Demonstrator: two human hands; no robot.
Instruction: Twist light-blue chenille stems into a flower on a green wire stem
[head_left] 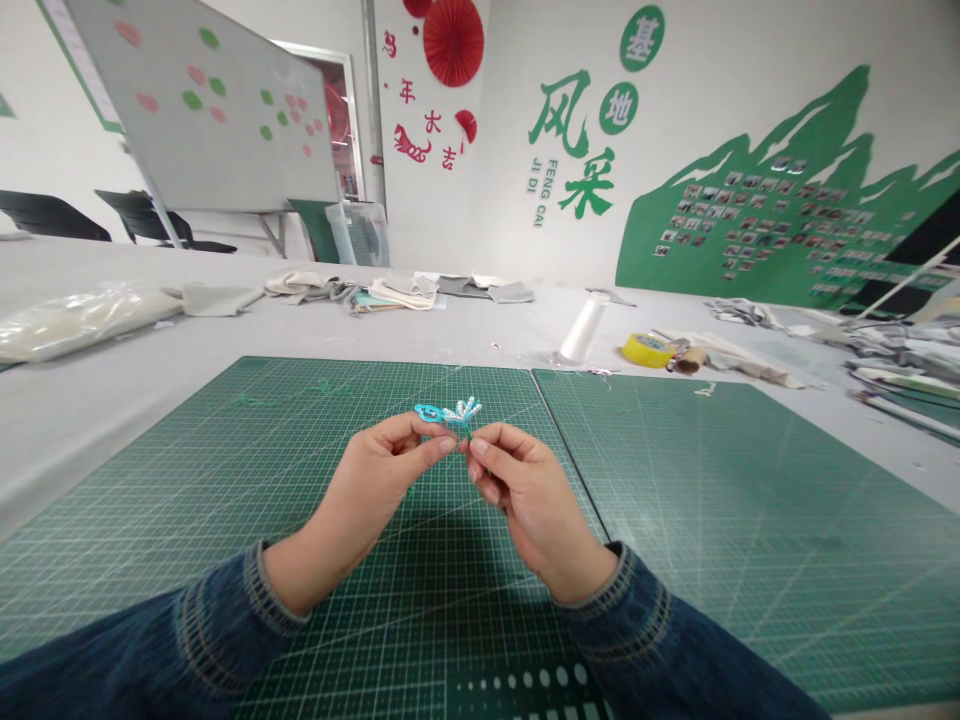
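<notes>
A small blue and white craft piece [448,412], with looped white petals and a turquoise part, is held up above a green cutting mat [300,520]. My left hand [382,480] pinches its left side between thumb and forefinger. My right hand [517,490] pinches the piece's lower right end, fingertips almost touching those of the left hand. A thin green thread seems to hang from the piece between the hands. Both forearms wear dark blue denim sleeves.
A second green cutting mat [750,520] lies to the right. Behind it stand a white thread spool [583,328], a yellow tape roll [648,349] and tools. Folded fabric [390,290], a plastic bag [75,320] and a whiteboard [210,110] lie further back.
</notes>
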